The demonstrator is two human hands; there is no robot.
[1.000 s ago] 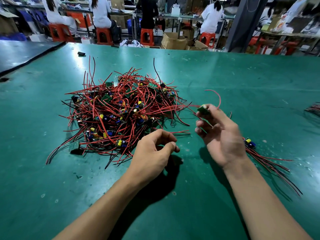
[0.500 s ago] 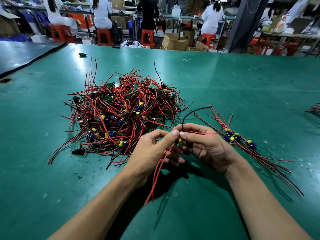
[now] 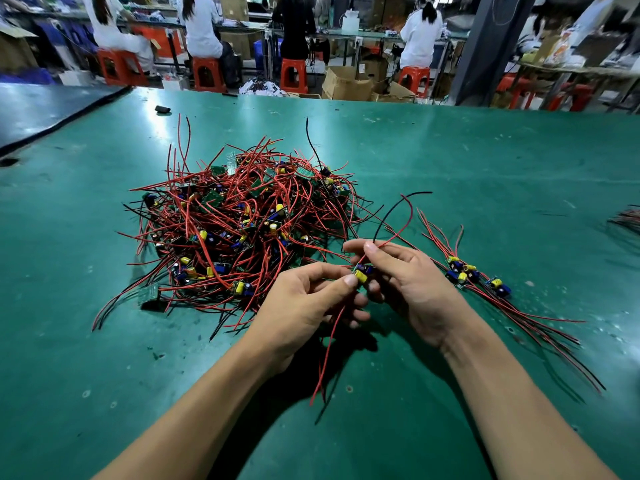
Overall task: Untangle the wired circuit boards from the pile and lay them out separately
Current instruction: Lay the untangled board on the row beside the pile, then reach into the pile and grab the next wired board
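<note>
Left grip (image 3: 304, 306), right grip (image 3: 412, 282): yellow-capped board (image 3: 361, 274)

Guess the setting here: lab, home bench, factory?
Likely an electronics assembly workshop: a tangled pile of red-and-black-wired circuit boards on a long green workbench, white-coated workers on orange plastic stools behind.

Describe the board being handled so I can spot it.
Find the tangled pile on the green table; just right of it the left hand and right hand meet. The board pinched between them is the only one in hand, unlike the laid-out boards.
</note>
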